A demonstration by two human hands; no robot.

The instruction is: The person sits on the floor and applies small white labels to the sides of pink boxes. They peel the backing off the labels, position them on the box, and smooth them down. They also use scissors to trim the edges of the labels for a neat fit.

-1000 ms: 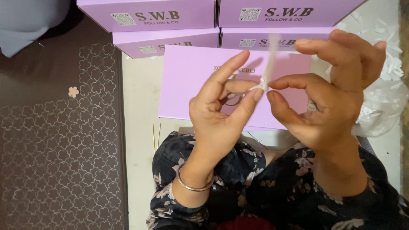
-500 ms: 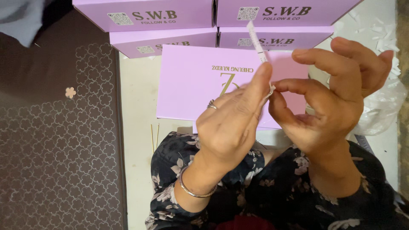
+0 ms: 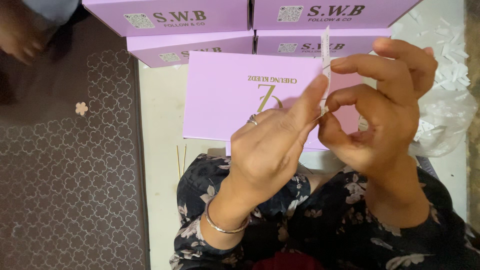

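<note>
My left hand [image 3: 272,145] and my right hand [image 3: 385,107] meet above a flat lilac box [image 3: 225,100] with gold lettering. Between them stands a narrow white paper strip [image 3: 326,50], upright. My left index finger and thumb pinch its lower part, and my right thumb and index finger close on it from the other side. A ring sits on my left hand and a metal bangle [image 3: 222,227] on the wrist. The strip's bottom end is hidden by my fingers.
Several lilac boxes [image 3: 200,17] are stacked at the far edge of the pale surface. A clear plastic bag with white paper strips [image 3: 445,115] lies at right. Two thin sticks [image 3: 181,161] lie near my lap. A dark patterned mat [image 3: 65,170] covers the left, with a small flower piece [image 3: 81,107].
My left hand has turned palm-down and closed onto the strip. The strip has gone from tilted to upright, and both hands have shifted slightly right.
</note>
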